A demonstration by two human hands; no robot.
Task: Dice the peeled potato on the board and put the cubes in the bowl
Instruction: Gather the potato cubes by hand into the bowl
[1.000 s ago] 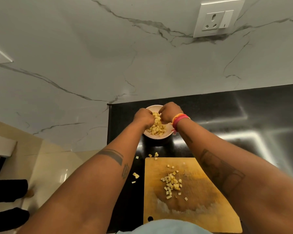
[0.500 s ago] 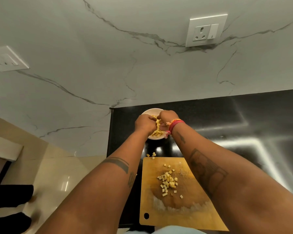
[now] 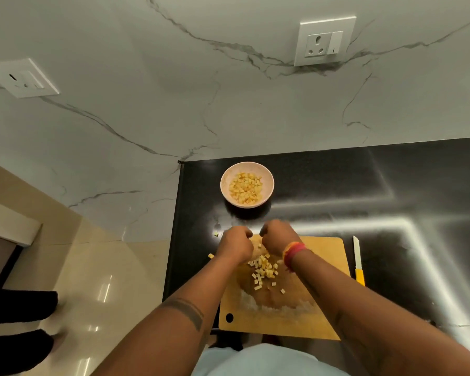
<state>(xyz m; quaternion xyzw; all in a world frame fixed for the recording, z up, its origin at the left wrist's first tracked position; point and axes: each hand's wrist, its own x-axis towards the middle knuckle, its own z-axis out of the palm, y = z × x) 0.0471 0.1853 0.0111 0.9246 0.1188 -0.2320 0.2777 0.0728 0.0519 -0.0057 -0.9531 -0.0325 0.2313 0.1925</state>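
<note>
Both hands are blurred at the far edge of the board (image 3: 320, 316), fingers curled under and hidden. I cannot tell whether the left hand (image 3: 235, 244) or right hand (image 3: 278, 237) holds anything. A second ago they were over the bowl (image 3: 267, 183); now they're back by the remaining cubes (image 3: 263, 270). The bowl's cubes show uncovered, and a knife (image 3: 358, 263) lies beside the board.
</note>
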